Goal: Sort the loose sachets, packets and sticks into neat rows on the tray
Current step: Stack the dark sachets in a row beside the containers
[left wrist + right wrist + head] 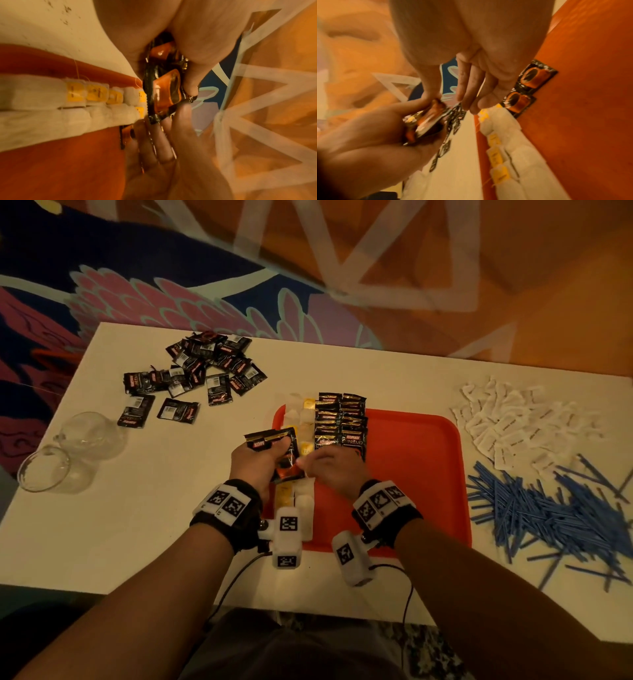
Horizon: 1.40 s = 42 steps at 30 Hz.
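My left hand point(260, 462) grips a stack of black coffee sachets point(275, 445) over the left edge of the orange tray point(411, 474). In the left wrist view its thumb point(192, 73) presses on the stack point(166, 92). My right hand point(327, 467) reaches in from the right, and its thumb and fingers point(462, 94) pinch the edge of a sachet in the stack point(453, 115). On the tray lie two rows of white tea bags point(305, 419) with yellow tags and, beside them, two rows of coffee sachets point(340, 422).
Loose black sachets point(205, 368) are heaped at the table's back left. Two glass cups point(68, 453) lie at the left edge. White sachets point(513, 426) and a pile of blue sticks point(548, 515) cover the right side. The tray's right half is bare.
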Available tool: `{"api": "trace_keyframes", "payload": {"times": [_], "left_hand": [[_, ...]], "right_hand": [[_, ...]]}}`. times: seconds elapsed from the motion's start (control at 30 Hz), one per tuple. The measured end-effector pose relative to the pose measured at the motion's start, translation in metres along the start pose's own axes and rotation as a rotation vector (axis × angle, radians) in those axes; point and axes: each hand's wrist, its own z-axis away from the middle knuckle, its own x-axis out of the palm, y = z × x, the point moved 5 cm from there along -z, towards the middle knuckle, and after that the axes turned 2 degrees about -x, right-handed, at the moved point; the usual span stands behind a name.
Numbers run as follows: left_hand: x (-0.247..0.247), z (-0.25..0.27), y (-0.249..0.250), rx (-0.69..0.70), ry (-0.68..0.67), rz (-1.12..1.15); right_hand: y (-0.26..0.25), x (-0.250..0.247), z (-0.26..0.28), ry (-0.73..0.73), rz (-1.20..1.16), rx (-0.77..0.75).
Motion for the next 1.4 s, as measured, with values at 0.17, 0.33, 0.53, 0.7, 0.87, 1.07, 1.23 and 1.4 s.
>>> {"api": "trace_keyframes", "payload": {"times": [0.17, 0.33, 0.53, 0.7, 0.87, 1.07, 1.23, 1.4], "left_hand": [[0.027, 0.008, 0.007, 0.03, -0.098, 0.002], [0.032, 0.006, 0.007, -0.002, -0.091, -0.036], [0.033, 0.009, 0.0, -0.009, -0.155, -0.003], [0.044, 0.011, 0.001, 0.069, -0.267, -0.107], [0.042, 0.003, -0.003, 0.091, -0.144, -0.061], [0.027, -0.012, -0.011, -0.055, -0.035, 0.107], [0.017, -0.011, -0.016, -0.089, -0.06, 0.139], [0.008, -0.008, -0.018, -0.095, -0.028, 0.117]], "right_hand": [[-0.013, -0.008, 0.009, 0.055, -0.021, -0.064], [-0.007, -0.021, 0.014, 0.065, 0.084, -0.068], [0.0, -0.024, 0.018, 0.056, 0.077, -0.076], [0.007, -0.024, 0.017, 0.02, 0.067, -0.07], [0.012, -0.03, 0.014, 0.046, 0.125, -0.077], [0.063, -0.065, -0.001, 0.181, 0.254, 0.199], [0.084, -0.089, -0.01, 0.236, 0.338, 0.324], [0.084, -0.087, -0.023, 0.242, 0.35, 0.36]]}}
